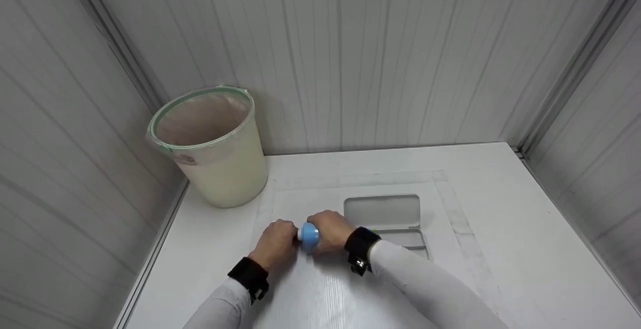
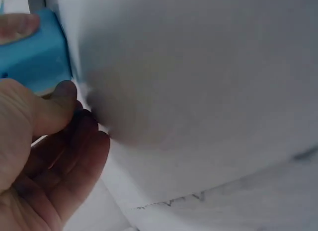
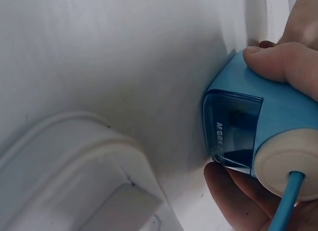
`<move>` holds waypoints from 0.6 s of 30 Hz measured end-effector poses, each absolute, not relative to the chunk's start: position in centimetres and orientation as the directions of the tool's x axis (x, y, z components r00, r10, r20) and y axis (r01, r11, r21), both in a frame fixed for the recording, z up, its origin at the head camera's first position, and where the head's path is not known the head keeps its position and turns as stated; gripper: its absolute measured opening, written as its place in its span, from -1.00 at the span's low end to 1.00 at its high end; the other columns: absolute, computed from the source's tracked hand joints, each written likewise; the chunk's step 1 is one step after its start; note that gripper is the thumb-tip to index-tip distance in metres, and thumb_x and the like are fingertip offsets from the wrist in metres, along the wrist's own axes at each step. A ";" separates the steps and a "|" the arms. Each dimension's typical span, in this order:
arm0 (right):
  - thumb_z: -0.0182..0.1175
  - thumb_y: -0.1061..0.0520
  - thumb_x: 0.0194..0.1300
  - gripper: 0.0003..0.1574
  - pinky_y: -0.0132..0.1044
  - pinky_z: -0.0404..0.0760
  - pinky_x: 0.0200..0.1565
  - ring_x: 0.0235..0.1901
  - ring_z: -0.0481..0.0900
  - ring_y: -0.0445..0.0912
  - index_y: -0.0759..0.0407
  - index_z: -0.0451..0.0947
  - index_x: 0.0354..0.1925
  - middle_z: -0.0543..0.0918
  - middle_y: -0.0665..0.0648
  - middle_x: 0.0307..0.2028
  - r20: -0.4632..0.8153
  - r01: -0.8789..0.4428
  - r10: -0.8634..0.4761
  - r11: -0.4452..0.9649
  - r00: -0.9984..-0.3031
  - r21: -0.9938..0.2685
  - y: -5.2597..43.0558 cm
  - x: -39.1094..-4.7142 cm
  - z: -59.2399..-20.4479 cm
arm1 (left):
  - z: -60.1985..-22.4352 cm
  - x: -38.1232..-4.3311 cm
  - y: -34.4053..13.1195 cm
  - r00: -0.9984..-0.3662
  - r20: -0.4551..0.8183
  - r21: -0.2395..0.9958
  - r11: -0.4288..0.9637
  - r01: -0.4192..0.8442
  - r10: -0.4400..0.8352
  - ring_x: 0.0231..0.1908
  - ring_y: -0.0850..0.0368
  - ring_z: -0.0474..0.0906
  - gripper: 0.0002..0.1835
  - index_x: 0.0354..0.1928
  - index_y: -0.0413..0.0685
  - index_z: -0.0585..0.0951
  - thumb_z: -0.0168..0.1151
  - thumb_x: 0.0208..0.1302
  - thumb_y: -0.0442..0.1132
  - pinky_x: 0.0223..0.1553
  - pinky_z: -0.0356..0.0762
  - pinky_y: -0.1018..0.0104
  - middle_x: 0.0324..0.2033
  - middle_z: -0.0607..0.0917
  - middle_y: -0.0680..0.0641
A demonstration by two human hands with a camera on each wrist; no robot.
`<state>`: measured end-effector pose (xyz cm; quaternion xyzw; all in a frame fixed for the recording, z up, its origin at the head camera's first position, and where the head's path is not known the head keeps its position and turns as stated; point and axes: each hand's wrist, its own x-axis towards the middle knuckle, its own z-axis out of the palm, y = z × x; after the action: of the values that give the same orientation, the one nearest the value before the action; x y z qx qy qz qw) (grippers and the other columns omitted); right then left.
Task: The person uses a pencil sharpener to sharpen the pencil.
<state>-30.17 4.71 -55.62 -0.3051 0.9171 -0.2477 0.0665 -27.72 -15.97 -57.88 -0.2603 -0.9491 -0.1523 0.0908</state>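
A blue pencil sharpener with a see-through shavings box is between my hands, low over the white table. My right hand grips its body, thumb on top and fingers below. From the cream disc on the right-hand side sticks a thin blue rod. My left hand is at the opposite, pale end of the sharpener. There its thumb and curled fingertips pinch together, mostly hiding the small part between them.
An open pale pencil case lies just right of my right hand, with a sliver of bright green inside. At the back left stands a cream bin with a liner. Ribbed panels wall in the white table.
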 end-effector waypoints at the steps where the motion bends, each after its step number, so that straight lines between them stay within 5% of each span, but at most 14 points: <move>1: 0.76 0.06 -0.10 -0.54 -0.37 0.50 -0.29 -0.40 0.51 -0.24 0.03 0.69 -0.30 0.73 -0.09 -0.40 0.032 -0.529 -0.594 0.689 -0.804 -0.495 4.7 -30.2 -55.6 | -57.9 -28.0 -16.0 -0.839 0.261 0.224 0.816 0.533 0.477 -0.56 0.14 0.55 -0.73 -0.61 -0.12 0.69 0.44 0.11 -0.59 -0.49 0.59 0.15 -0.63 0.68 -0.02; 18: 0.76 -0.04 -0.04 -0.50 -0.37 0.49 -0.28 -0.38 0.52 -0.23 0.07 0.73 -0.19 0.79 -0.02 -0.34 -0.003 -0.521 -0.593 0.710 -0.805 -0.474 4.6 -30.4 -55.5 | -53.9 -29.7 -15.7 -0.814 0.286 0.089 0.832 0.548 0.506 -0.40 -0.09 0.80 -0.77 -0.36 -0.09 0.89 0.44 0.17 -0.58 -0.34 0.80 0.00 -0.45 0.84 -0.11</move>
<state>-30.42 4.62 -55.48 -0.3020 0.9214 -0.2319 0.0778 -29.68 -15.70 -53.90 -0.2776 -0.9487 -0.0836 0.1262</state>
